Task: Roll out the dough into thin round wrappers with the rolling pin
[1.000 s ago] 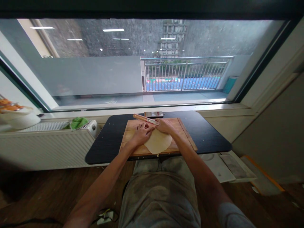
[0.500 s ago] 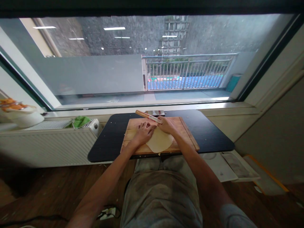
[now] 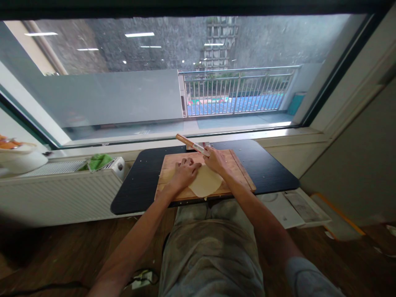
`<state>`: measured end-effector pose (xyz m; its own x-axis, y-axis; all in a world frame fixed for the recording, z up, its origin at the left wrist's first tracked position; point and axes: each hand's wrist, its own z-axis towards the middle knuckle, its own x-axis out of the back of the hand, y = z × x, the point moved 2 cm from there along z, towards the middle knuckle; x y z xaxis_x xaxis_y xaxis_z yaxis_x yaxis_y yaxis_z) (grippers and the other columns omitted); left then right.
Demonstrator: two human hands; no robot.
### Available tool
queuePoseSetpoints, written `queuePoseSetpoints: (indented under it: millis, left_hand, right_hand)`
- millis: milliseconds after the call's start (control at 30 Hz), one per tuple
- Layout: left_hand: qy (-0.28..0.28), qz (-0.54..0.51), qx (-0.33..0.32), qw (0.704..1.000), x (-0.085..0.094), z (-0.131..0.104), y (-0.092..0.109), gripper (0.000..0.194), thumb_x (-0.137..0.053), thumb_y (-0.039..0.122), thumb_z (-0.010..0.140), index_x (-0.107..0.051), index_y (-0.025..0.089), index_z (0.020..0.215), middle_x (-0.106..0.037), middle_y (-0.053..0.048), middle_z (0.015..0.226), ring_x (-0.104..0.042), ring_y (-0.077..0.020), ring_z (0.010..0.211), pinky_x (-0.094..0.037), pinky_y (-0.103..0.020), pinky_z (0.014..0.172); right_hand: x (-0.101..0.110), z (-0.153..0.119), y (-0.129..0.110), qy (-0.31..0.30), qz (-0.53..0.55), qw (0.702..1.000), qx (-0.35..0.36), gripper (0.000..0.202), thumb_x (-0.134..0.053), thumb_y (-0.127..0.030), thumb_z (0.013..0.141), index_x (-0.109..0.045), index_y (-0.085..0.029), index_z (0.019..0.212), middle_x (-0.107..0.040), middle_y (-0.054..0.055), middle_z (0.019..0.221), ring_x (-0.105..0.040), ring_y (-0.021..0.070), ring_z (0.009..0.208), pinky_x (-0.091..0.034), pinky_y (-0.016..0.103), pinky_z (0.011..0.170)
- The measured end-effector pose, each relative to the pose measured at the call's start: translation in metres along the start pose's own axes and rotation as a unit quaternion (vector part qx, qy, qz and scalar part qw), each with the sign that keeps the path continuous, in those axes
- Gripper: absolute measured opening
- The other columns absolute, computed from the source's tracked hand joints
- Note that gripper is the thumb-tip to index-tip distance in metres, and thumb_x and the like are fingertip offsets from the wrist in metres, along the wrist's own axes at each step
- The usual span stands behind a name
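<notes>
A thin, pale sheet of dough (image 3: 206,183) lies on a wooden cutting board (image 3: 236,173). My left hand (image 3: 185,171) rests palm down on the dough's left part, its fingers slightly bent and holding nothing. In my right hand (image 3: 215,159), near the board's far middle, is a slim wooden rolling pin (image 3: 188,142) with a printed label. One end of it sticks out up and to the left, raised off the board. Part of the dough is hidden beneath both hands.
The board sits on a black table (image 3: 272,169) below a large window. To the left stands a white radiator (image 3: 71,194) with a green cloth (image 3: 99,161) on top. A small flat object (image 3: 198,145) lies behind the board. Crumbs dot the front edge.
The rolling pin's free end is tilted a little higher, with my right hand still around it. My left hand stays on the dough. The whole view has shifted slightly.
</notes>
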<state>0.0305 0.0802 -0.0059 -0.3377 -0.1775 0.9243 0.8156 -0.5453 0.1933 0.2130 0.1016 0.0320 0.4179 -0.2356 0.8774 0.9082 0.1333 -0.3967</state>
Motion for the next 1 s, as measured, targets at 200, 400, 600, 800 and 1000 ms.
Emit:
queuePoseSetpoints:
  millis: [200,400,600,800,1000]
  left_hand:
    - [0.004,-0.01,-0.015,1.0,0.001,0.001,0.004,0.031,-0.052,0.033,0.109,-0.077,0.034,0.127,-0.068,-0.013,0.129,-0.056,-0.0347,0.126,-0.042,-0.052,0.106]
    - [0.014,-0.034,0.003,0.999,-0.004,0.002,-0.003,0.035,-0.05,0.03,0.108,-0.075,0.03,0.133,-0.07,-0.013,0.134,-0.058,-0.0346,0.129,-0.044,-0.052,0.107]
    - [0.015,-0.073,0.042,0.996,-0.005,0.003,-0.007,0.048,-0.057,0.044,0.104,-0.063,0.019,0.144,-0.069,-0.015,0.139,-0.06,-0.0329,0.132,-0.047,-0.049,0.112]
    - [0.005,-0.052,0.064,0.997,-0.004,0.002,-0.005,0.046,-0.066,0.059,0.098,-0.067,0.019,0.12,-0.072,-0.016,0.127,-0.064,-0.0344,0.126,-0.048,-0.048,0.109]
    - [0.0,-0.066,0.086,0.994,-0.001,0.003,-0.005,0.039,-0.069,0.058,0.096,-0.064,0.021,0.104,-0.074,-0.013,0.109,-0.069,-0.0318,0.109,-0.05,-0.043,0.099]
  right_hand:
    - [0.002,-0.003,-0.001,0.004,-0.007,1.0,0.0,0.042,-0.054,-0.026,0.101,-0.064,-0.027,0.142,-0.076,0.01,0.131,-0.071,0.0305,0.121,-0.052,0.037,0.095]
    - [0.002,-0.005,-0.004,0.002,-0.022,1.0,0.009,0.04,-0.053,-0.024,0.1,-0.066,-0.027,0.138,-0.076,0.009,0.136,-0.072,0.0308,0.12,-0.053,0.038,0.094]
    - [0.0,-0.006,-0.001,0.03,-0.002,1.0,0.007,0.044,-0.055,-0.022,0.099,-0.065,-0.027,0.142,-0.076,0.008,0.136,-0.073,0.0294,0.117,-0.054,0.037,0.095]
    - [-0.002,-0.004,0.001,0.032,0.009,0.999,0.014,0.046,-0.058,-0.021,0.097,-0.065,-0.027,0.142,-0.075,0.009,0.137,-0.072,0.0293,0.12,-0.054,0.037,0.097]
    - [-0.004,-0.003,0.0,0.038,0.012,0.999,0.021,0.041,-0.057,-0.022,0.099,-0.066,-0.027,0.139,-0.076,0.008,0.134,-0.073,0.0289,0.117,-0.054,0.036,0.094]
